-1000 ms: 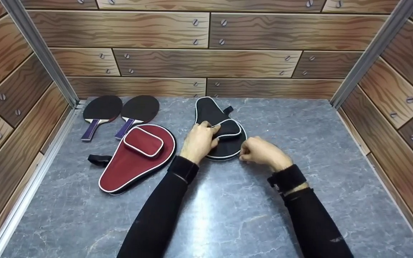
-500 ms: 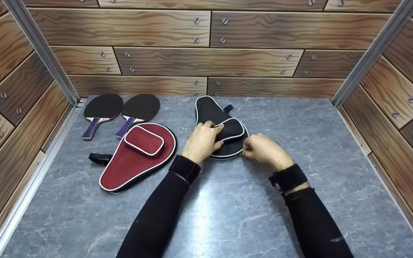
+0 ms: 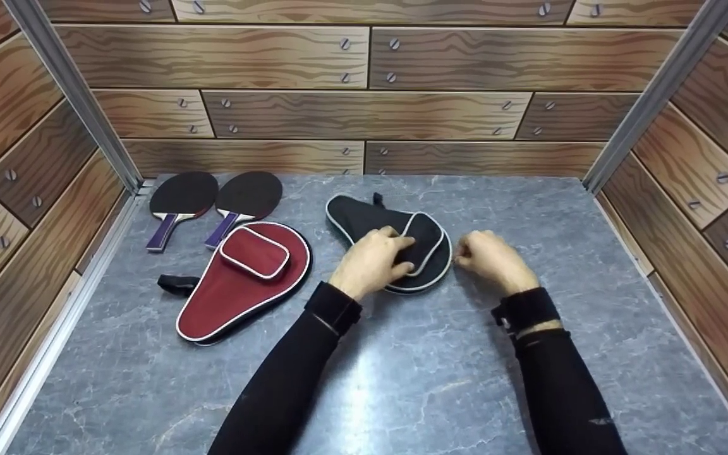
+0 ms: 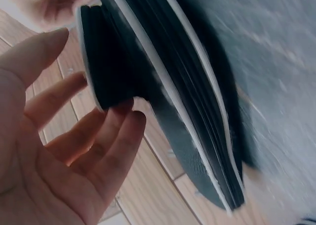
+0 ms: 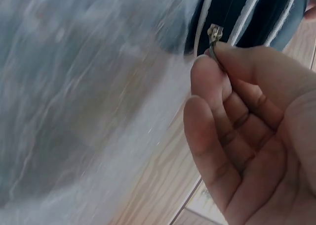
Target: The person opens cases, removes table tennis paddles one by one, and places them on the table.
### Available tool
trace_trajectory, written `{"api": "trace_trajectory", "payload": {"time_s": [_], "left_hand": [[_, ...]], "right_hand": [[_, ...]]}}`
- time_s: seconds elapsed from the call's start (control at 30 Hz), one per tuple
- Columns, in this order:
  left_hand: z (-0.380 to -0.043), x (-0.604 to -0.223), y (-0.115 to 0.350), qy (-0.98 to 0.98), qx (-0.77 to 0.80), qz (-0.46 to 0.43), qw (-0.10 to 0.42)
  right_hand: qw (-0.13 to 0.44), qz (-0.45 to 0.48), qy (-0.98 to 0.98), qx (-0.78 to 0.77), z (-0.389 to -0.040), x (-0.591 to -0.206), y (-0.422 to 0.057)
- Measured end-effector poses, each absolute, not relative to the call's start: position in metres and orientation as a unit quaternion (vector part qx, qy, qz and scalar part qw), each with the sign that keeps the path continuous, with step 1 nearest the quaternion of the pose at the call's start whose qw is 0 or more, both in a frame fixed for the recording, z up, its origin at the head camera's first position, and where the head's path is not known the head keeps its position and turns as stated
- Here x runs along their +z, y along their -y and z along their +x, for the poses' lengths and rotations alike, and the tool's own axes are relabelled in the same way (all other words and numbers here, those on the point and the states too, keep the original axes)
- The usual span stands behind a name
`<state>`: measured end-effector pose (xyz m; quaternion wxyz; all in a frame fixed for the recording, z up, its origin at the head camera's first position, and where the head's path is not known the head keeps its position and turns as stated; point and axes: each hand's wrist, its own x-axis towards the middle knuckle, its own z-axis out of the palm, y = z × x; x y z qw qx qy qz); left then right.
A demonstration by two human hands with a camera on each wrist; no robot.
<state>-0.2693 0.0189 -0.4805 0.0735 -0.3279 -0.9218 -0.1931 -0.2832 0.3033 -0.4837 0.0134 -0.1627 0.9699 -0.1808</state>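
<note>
A black table tennis bat case with white piping lies on the table, its narrow end at the back left. My left hand rests on it with loosely bent fingers touching the raised front pocket. At the rounded end, my right hand pinches the small metal zipper pull between thumb and index finger. The zipper runs along the case's side between two white piped edges. In the head view the pull is hidden by my fingers.
Left of the black case lies a red bat case with a black strap loop. Two black bats with purple handles lie at the back left. Wood-patterned walls enclose the table.
The black case has turned, its narrow end swinging left and toward me while the rounded end shifts right. Both hands have moved right with it.
</note>
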Motion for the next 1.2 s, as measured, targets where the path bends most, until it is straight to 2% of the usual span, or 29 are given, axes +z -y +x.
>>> {"api": "trace_trajectory", "payload": {"time_s": [0.3, 0.57, 0.93, 1.2], "left_hand": [[-0.256, -0.479, -0.036, 0.906, -0.187, -0.379, 0.019], [-0.268, -0.481, -0.024, 0.898, -0.14, -0.417, 0.009], [-0.293, -0.477, 0.037, 0.916, -0.137, -0.378, -0.005], [-0.297, -0.483, 0.045, 0.927, -0.142, -0.344, -0.038]], "right_hand": [[-0.014, -0.114, -0.976, -0.187, -0.29, -0.488, -0.327], [-0.005, -0.096, -0.977, -0.191, -0.291, -0.489, -0.336], [0.014, -0.113, -0.977, -0.18, -0.29, -0.488, -0.337], [-0.003, -0.125, -0.976, -0.176, -0.29, -0.49, -0.339]]}}
